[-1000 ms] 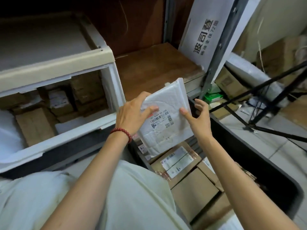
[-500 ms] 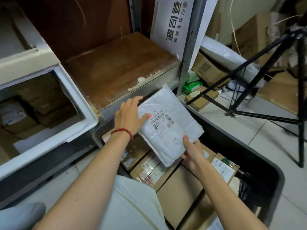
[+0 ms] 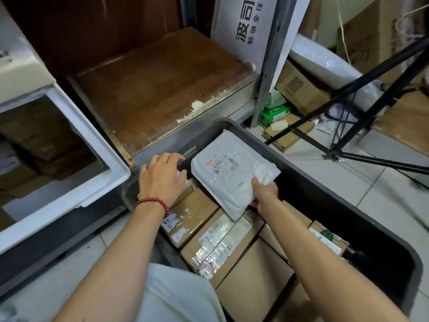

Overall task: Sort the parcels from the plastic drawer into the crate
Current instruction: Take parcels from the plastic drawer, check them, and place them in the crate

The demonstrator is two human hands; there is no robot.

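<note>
A white padded mailer (image 3: 232, 173) with a printed label lies tilted over the far end of the dark crate (image 3: 320, 191). My right hand (image 3: 262, 194) pinches its near right corner, thumb on top. My left hand (image 3: 162, 180), with a red bead bracelet at the wrist, has let go of the mailer and rests on the crate's far left corner, fingers loosely curled over the parcels there. Several brown cardboard parcels (image 3: 222, 242) fill the crate below. The white plastic drawer (image 3: 88, 182) stands open at the left, with brown parcels inside.
A worn brown wooden shelf (image 3: 162, 89) runs behind the crate. A grey metal upright (image 3: 267, 77) and a white printed board (image 3: 250, 26) stand at the back. Black tripod legs (image 3: 348, 108) cross the tiled floor at the right, among more cartons and a green box (image 3: 274, 112).
The mailer has come down from chest height into the crate's far end. My left hand has released it and moved to the crate's corner; the right hand still holds it.
</note>
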